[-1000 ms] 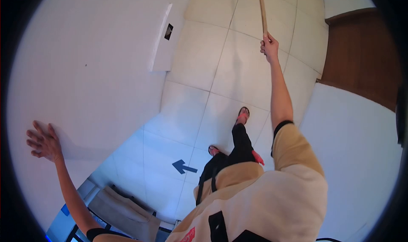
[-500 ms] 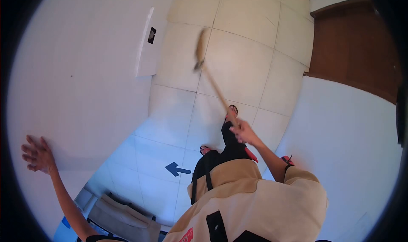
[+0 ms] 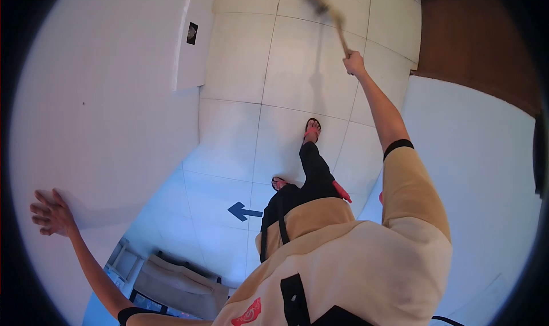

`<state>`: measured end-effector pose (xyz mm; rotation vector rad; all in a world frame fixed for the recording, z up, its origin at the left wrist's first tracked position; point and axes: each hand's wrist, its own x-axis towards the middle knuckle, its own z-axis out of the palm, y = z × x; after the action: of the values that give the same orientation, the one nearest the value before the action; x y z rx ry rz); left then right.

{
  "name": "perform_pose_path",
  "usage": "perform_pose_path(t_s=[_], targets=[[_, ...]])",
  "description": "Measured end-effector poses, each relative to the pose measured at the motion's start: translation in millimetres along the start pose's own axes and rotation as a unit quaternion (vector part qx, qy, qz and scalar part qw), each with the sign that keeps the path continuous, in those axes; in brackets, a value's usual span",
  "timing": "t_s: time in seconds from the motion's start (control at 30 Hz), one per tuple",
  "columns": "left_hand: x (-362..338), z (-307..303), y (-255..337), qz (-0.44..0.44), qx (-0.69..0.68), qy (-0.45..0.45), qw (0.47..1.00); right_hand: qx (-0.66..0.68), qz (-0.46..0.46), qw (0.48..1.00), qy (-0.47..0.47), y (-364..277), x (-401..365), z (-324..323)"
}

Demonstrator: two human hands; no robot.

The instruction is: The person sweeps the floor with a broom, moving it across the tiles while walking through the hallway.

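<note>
The handle of a tool is gripped in the right hand, the fingers closed around its near end; the arm is stretched well forward. The tool is held out ahead of the feet, above the tiled floor, with its head at the far end (too blurred for its kind to be told). The left hand is laid against the white wall with its fingers spread, and nothing is held in it.

Sandals are worn on both feet, one placed farther forward than the other. A dark arrow is seen on the floor, to the left of the legs. A red item is seen beside the hip. A small dark-faced fitting is set in the wall's projecting part, farther ahead. On the right, a brown panel is met by another white wall. A grey seat is partly seen below the left wall, near the left forearm.
</note>
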<state>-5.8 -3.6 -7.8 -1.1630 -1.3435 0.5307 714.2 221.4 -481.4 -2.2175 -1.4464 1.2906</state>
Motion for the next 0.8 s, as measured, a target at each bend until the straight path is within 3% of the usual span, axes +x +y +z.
perform_pose_path(t_s=[0.07,0.13,0.2,0.23,0.33,0.4,0.53,0.63,0.67,0.7,0.77,0.8], targets=[[2.2,3.5,-1.2,-0.005,-0.046,0.009,0.999,0.1,-0.023,0.992,0.075,-17.6,-17.3,0.4],[6.0,-8.5,4.4,-0.015,-0.084,-0.004,0.996,0.206,-0.029,0.978,0.016,-15.0,-76.5,-10.8],[6.9,-11.1,4.9,-0.02,-0.091,-0.008,0.996,0.216,0.025,0.974,-0.062,3.2,-142.2,-16.7],[4.9,-5.8,2.6,-0.017,-0.081,-0.009,0.997,0.185,0.074,0.967,-0.157,6.7,-177.5,-21.9],[-2.6,5.7,-1.8,-0.013,-0.049,-0.015,0.999,0.167,0.106,0.916,-0.348,-2.1,-267.0,-7.8],[-2.5,6.0,-2.7,-0.008,-0.03,-0.014,0.999,0.256,0.171,0.837,-0.452,21.1,-293.2,37.2],[-4.5,9.6,-7.5,0.0,-0.04,-0.002,0.999,0.152,0.191,0.781,-0.575,84.6,-292.8,173.1],[-1.6,6.6,-3.8,-0.006,-0.032,0.001,0.999,-0.004,0.131,0.83,-0.543,112.7,-249.6,203.8],[-0.1,5.9,-2.1,-0.009,-0.021,0.0,1.0,-0.038,0.121,0.882,-0.454,114.8,-226.1,193.1],[0.1,6.4,-1.1,-0.009,-0.017,0.008,1.0,-0.073,0.111,0.923,-0.361,117.8,-196.6,164.7],[0.2,7.8,-0.9,-0.007,0.015,0.001,1.0,-0.106,0.069,0.908,-0.399,74.4,-121.9,54.5],[-0.4,3.6,-3.9,-0.008,0.033,-0.001,0.999,-0.119,0.03,0.932,-0.342,60.6,-90.6,14.1]])
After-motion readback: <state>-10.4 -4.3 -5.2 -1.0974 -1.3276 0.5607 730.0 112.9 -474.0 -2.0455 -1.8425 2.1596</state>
